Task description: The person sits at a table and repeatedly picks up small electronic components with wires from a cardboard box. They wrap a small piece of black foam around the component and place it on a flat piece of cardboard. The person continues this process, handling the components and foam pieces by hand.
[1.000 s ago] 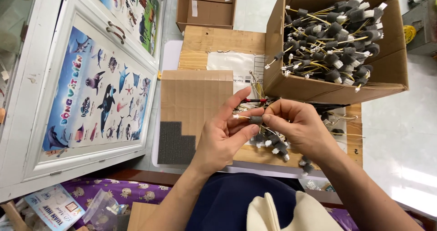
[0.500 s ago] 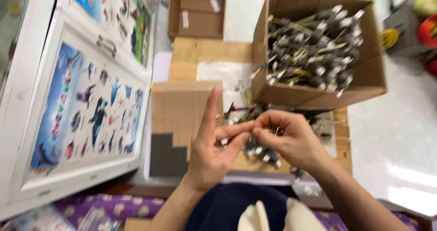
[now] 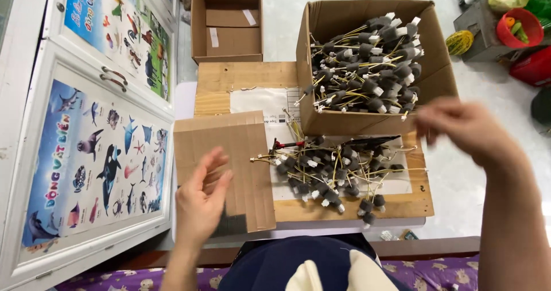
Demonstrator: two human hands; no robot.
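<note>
Left hand (image 3: 201,202), fingers apart, hovers over flat corrugated cardboard sheet (image 3: 227,165); blurred right hand (image 3: 465,131), grip unclear, beside the wire-filled box (image 3: 367,61).

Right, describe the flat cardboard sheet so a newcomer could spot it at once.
Start at the white cabinet with the sea-animal poster on its door. Just to its right a wooden board lies on the table, and the cardboard sheet rests on the board's near left corner, partly under the left hand. Unlike the two boxes behind, it lies flat and holds nothing.

White poster-covered cabinet (image 3: 86,124), pale floor (image 3: 488,170)
</note>
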